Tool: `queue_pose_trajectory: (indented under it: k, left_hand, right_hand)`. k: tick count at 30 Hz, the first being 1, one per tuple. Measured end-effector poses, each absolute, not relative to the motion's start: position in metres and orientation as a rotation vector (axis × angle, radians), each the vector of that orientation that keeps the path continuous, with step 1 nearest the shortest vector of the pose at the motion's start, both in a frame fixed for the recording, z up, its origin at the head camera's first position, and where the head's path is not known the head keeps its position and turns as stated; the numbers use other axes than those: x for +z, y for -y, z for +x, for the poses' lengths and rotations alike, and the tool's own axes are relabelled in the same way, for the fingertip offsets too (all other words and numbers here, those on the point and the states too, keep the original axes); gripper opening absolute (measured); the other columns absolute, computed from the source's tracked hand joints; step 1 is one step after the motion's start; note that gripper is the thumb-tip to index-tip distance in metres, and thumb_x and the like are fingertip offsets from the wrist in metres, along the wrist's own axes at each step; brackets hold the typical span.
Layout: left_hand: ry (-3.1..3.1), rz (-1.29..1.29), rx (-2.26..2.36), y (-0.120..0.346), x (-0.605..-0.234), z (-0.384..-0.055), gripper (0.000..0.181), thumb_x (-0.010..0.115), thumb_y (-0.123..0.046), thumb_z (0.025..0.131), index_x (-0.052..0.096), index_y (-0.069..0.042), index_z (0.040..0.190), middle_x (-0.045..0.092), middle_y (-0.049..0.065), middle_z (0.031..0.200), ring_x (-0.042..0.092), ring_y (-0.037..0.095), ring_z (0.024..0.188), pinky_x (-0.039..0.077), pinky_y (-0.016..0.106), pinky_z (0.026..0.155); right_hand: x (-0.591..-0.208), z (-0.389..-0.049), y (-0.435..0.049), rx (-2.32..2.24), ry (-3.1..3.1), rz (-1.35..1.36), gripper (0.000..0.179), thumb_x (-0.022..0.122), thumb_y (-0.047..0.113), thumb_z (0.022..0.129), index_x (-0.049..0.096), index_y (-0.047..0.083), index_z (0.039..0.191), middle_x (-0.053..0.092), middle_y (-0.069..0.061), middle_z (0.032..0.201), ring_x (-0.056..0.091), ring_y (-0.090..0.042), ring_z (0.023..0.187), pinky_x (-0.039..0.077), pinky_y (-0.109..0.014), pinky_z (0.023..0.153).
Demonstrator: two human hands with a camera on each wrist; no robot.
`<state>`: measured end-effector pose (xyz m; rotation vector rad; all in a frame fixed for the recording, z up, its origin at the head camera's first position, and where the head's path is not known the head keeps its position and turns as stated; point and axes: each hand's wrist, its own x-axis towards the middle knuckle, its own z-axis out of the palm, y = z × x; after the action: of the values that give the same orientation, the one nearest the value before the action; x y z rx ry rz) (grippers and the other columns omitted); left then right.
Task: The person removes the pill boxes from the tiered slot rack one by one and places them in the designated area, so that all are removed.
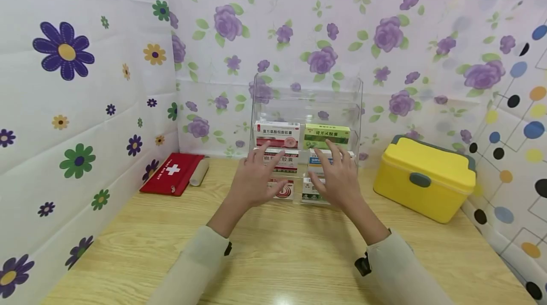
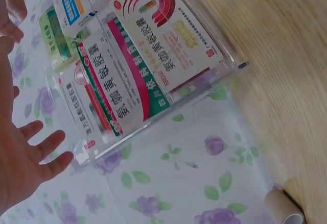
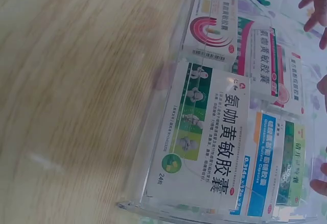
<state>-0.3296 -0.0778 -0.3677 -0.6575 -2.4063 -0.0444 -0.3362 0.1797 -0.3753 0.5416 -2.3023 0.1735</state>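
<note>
A clear acrylic rack [image 1: 307,93] stands against the back curtain with medicine boxes in its lower tiers. My left hand [image 1: 254,179] hovers before the left column, fingers spread, partly covering a white box with a red ring [image 1: 287,190]. Over the right column is my right hand [image 1: 339,176], its fingers likewise spread, with a green box [image 1: 326,135] just above the fingertips. Neither hand holds anything. A white-and-red box [image 1: 278,134] sits in the upper filled tier at left. In the right wrist view, a white-and-green capsule box [image 3: 204,137] fills the front right slot.
At left on the wooden table [image 1: 273,257] lies a red first aid pouch [image 1: 173,174], with a beige roll [image 1: 199,172] beside it. A yellow lidded box [image 1: 425,176] with a grey latch stands at right. Patterned curtains [image 1: 77,105] enclose the table.
</note>
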Motion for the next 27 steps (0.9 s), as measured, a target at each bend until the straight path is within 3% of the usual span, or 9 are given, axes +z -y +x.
queue_pose_trajectory:
  k: [7,10,14,18,23,27]
  left_hand:
    - [2.429,-0.609,-0.276,0.097,-0.369,-0.334,0.078,0.07,-0.055,0.086,0.042,-0.022,0.15,0.035,0.018,0.152,0.048,0.037,0.126,0.049,0.056,0.089]
    - [2.433,-0.596,-0.323,0.105,-0.372,-0.337,0.075,0.075,-0.052,0.084,0.047,-0.021,0.146,0.038,0.018,0.151,0.055,0.036,0.118,0.054,0.05,0.079]
    - [2.462,-0.592,-0.338,0.117,-0.377,-0.34,0.072,0.075,-0.054,0.084,0.05,-0.022,0.144,0.04,0.017,0.15,0.061,0.03,0.107,0.053,0.038,0.062]
    - [2.506,-0.58,-0.403,0.126,-0.383,-0.344,0.07,0.075,-0.051,0.084,0.05,-0.024,0.144,0.042,0.017,0.148,0.064,0.026,0.095,0.05,0.036,0.056]
    - [2.595,-0.559,-0.499,0.134,-0.391,-0.349,0.071,0.075,-0.047,0.086,0.046,-0.027,0.148,0.045,0.016,0.145,0.054,0.02,0.064,0.04,0.031,0.045]
    - [2.678,-0.528,-0.543,0.139,-0.399,-0.354,0.077,0.073,-0.049,0.088,0.036,-0.03,0.153,0.045,0.013,0.146,0.054,0.017,0.064,0.039,0.029,0.046]
  right_hand:
    - [-0.372,-0.339,-0.173,0.272,2.309,0.523,0.053,0.063,0.042,0.092,0.056,0.016,0.138,0.042,-0.016,0.147,0.04,-0.042,0.126,0.048,-0.061,0.084]
    - [-0.373,-0.34,-0.17,0.321,2.295,0.529,0.051,0.065,0.04,0.092,0.057,0.015,0.136,0.041,-0.016,0.148,0.04,-0.042,0.124,0.047,-0.059,0.085]
    - [-0.374,-0.339,-0.165,0.375,2.285,0.527,0.049,0.068,0.036,0.091,0.059,0.014,0.134,0.042,-0.017,0.147,0.041,-0.043,0.121,0.045,-0.058,0.089]
    - [-0.374,-0.338,-0.162,0.405,2.299,0.525,0.048,0.069,0.035,0.091,0.06,0.014,0.133,0.046,-0.016,0.143,0.044,-0.041,0.115,0.048,-0.055,0.084]
    - [-0.378,-0.339,-0.157,0.503,2.29,0.517,0.046,0.072,0.031,0.09,0.062,0.013,0.13,0.049,-0.015,0.14,0.046,-0.04,0.11,0.049,-0.051,0.076]
    - [-0.385,-0.34,-0.151,0.611,2.292,0.513,0.042,0.073,0.028,0.089,0.064,0.011,0.127,0.051,-0.013,0.139,0.046,-0.041,0.113,0.051,-0.047,0.067]
